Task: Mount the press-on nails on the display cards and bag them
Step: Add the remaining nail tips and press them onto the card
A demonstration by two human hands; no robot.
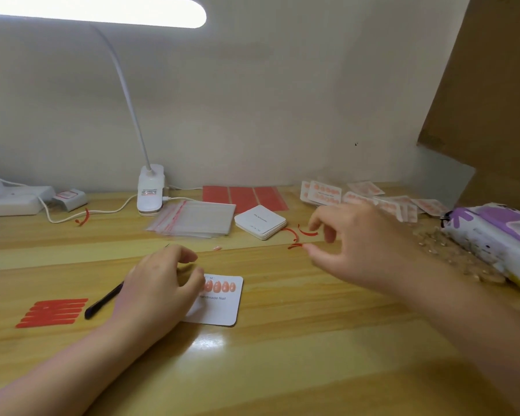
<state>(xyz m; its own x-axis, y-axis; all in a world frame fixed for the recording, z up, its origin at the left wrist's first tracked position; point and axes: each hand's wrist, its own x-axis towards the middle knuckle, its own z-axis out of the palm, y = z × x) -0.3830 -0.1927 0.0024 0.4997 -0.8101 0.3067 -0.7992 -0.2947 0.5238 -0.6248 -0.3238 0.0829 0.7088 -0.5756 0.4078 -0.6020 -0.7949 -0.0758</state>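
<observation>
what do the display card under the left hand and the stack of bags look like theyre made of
Display card: looks like white matte cardstock, flat, with rounded corners and printed lettering. Bags: thin clear glossy plastic film, seemingly, since the wood shows through them and a red strip runs along one edge.

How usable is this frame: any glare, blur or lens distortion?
Head view: the lamp head is blown out white; its glare streaks the table; the right hand is motion-blurred; the left hand and card are fairly sharp; the wide-angle lens bends the edges.
</observation>
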